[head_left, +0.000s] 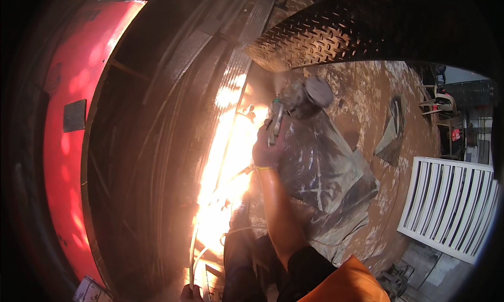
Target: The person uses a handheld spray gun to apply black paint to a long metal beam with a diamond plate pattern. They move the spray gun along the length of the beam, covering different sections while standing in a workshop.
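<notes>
My right hand (268,149), in a dark reddish glove with a yellow cuff edge, is closed around the handle of a spray gun (276,119). A round grey cup (318,91) sits to the right of the gun's head. A faint mist hangs just beyond the gun, below a dark metal tread plate (320,39) with raised diamond marks. At the lower edge my left hand (191,293) is closed around a thin pale hose (194,252) that runs upward through strong sunlight. Glare washes out part of the hose.
Crumpled grey plastic sheeting (325,171) lies right of my arm on the brown, paint-stained ground (378,197). Long dark metal lengths (173,102) fill the left side, beside a red panel (68,160). A white slatted frame (446,205) and a chair (441,101) stand at the right.
</notes>
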The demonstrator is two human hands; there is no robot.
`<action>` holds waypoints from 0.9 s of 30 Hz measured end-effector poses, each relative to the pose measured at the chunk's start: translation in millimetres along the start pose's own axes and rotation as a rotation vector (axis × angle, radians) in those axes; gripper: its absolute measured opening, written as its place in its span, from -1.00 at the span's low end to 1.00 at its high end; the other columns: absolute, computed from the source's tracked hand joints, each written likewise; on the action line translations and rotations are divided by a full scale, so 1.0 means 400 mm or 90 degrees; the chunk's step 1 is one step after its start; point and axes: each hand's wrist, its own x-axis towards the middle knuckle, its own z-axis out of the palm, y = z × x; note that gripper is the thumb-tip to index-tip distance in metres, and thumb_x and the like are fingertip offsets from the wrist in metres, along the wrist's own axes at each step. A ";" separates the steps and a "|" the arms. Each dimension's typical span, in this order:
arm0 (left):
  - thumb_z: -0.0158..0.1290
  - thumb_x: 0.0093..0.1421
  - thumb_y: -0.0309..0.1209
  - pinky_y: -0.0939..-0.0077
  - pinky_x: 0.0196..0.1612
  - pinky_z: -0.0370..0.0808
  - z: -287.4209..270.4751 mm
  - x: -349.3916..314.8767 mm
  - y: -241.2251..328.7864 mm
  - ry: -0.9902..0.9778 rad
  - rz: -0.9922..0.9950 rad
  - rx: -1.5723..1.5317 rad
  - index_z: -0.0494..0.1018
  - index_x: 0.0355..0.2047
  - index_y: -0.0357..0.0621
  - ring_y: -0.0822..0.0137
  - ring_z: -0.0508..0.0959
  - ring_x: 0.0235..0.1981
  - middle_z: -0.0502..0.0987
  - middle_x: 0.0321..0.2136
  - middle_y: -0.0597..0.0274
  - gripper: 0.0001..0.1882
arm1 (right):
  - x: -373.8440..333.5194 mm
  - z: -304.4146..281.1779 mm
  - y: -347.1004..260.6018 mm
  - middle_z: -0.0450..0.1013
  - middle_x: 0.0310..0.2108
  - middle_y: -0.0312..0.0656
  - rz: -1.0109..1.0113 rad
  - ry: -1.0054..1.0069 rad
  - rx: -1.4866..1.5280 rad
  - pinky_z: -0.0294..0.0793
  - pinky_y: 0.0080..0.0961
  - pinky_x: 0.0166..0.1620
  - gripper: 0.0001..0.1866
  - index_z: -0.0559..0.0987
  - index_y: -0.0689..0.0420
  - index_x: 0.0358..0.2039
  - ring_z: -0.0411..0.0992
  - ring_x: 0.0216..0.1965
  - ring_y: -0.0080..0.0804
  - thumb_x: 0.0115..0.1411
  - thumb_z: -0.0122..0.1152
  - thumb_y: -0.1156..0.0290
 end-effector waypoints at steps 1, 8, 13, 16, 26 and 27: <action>0.07 0.34 0.01 0.38 -0.49 0.52 -0.005 -0.006 0.002 -0.015 -0.049 -0.023 0.37 0.24 0.04 0.24 0.50 -0.57 0.53 -0.55 0.28 -0.44 | 0.007 -0.009 0.025 0.49 -0.07 -0.17 0.008 -0.029 -0.044 0.48 -0.56 -0.07 -0.47 0.36 0.26 0.29 0.43 -0.07 -0.49 0.30 0.12 0.59; 0.10 0.30 0.07 0.31 -0.27 0.54 -0.044 0.002 0.096 -0.016 -0.071 -0.046 0.53 0.06 -0.07 0.11 0.57 -0.36 0.57 -0.42 0.08 -0.47 | 0.039 -0.048 -0.011 0.46 -0.01 -0.25 0.023 0.041 0.393 0.47 -0.56 0.08 -0.55 0.36 0.14 0.31 0.43 0.00 -0.47 0.42 0.00 0.48; 0.03 0.29 0.25 0.29 -0.61 0.41 0.032 0.007 0.078 0.123 0.037 -0.044 0.61 -0.05 0.02 0.19 0.40 -0.70 0.42 -0.68 0.24 -0.41 | -0.015 -0.131 0.014 0.46 0.06 -0.19 0.283 0.019 0.911 0.44 -0.47 0.14 -0.55 0.36 0.17 0.28 0.43 0.05 -0.34 0.45 -0.01 0.32; 0.00 0.26 0.32 0.31 -0.69 0.29 0.171 -0.087 -0.096 0.299 0.010 0.301 0.65 -0.24 0.03 0.23 0.28 -0.78 0.31 -0.75 0.31 -0.38 | -0.048 -0.124 0.054 0.51 -0.06 -0.07 -0.063 -0.019 -0.003 0.48 -0.41 0.05 -0.46 0.35 0.28 0.28 0.48 -0.02 -0.24 0.28 0.08 0.51; -0.08 0.37 0.21 0.44 -0.70 0.22 0.222 -0.170 -0.206 0.260 0.048 0.549 0.64 -0.26 -0.10 0.36 0.23 -0.81 0.19 -0.80 0.35 -0.39 | -0.026 -0.173 0.222 0.49 -0.12 -0.09 -0.021 -0.038 0.013 0.52 -0.37 -0.07 -0.44 0.34 0.23 0.29 0.49 -0.14 -0.26 0.26 0.11 0.55; -0.06 0.39 0.13 0.43 -0.68 0.27 0.224 -0.176 -0.250 0.251 0.177 0.639 0.62 -0.17 -0.11 0.31 0.28 -0.78 0.24 -0.78 0.31 -0.45 | -0.021 -0.182 0.165 0.48 -0.09 -0.11 -0.056 -0.027 0.008 0.51 -0.38 -0.06 -0.45 0.34 0.23 0.29 0.48 -0.12 -0.28 0.28 0.11 0.53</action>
